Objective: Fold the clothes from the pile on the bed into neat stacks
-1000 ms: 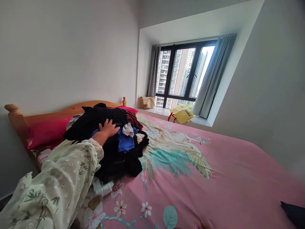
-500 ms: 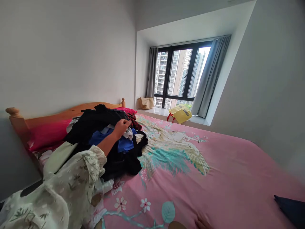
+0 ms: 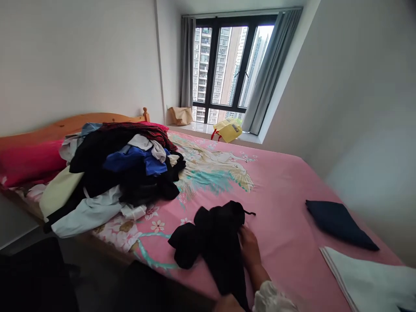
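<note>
A crumpled black garment [image 3: 224, 238] lies on the pink bedspread [image 3: 282, 195] near the front edge of the bed, a thin cord poking out at its top right. My right hand [image 3: 250, 247] grips its right side, the fingertips partly hidden by the cloth. At the bottom edge of the view, my left hand [image 3: 229, 303] is beside the garment's lower end; only its back shows and its fingers are hidden. Farther left is a heap of mixed clothes [image 3: 130, 160], in black, blue, white and dark red check.
A folded dark blue cloth [image 3: 339, 223] and a folded white cloth [image 3: 373, 277] lie at the right. A pink pillow [image 3: 32, 160] rests by the wooden headboard [image 3: 97, 117]. On the window sill are a brown bag [image 3: 181, 115] and a yellow bag [image 3: 227, 130].
My left hand has left the heap and come down to the front. A black garment now lies before me, with my right hand on it. The view has tilted down and shifted right.
</note>
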`<action>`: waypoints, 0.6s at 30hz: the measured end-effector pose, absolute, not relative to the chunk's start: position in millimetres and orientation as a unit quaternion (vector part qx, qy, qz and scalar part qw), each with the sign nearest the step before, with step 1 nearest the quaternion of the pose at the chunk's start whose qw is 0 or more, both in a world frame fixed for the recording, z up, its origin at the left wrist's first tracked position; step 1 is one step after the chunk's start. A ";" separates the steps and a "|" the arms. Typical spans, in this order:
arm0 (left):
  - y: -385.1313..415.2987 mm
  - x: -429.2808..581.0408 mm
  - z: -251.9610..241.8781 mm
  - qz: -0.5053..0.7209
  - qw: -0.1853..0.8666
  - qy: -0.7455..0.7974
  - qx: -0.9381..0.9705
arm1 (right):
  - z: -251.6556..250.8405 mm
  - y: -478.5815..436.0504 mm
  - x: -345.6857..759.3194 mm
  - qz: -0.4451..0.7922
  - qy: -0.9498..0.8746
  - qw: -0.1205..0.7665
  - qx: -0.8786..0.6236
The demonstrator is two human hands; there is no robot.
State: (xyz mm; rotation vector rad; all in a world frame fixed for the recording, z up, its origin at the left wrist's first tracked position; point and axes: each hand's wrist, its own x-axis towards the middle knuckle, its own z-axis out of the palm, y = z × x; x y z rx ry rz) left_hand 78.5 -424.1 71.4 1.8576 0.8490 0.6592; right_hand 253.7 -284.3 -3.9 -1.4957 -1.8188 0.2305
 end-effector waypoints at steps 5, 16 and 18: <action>-400.9 59.9 100.5 0.345 0.386 0.444 0.732 | 13.9 -288.9 250.0 0.186 -0.651 0.436 -0.593; -295.7 59.6 113.9 0.377 0.425 0.642 0.515 | 23.0 -392.7 226.8 0.268 -0.586 0.463 -0.609; -309.0 41.7 116.5 0.365 0.482 0.607 0.515 | 19.7 -412.7 235.6 0.305 -0.560 0.486 -0.598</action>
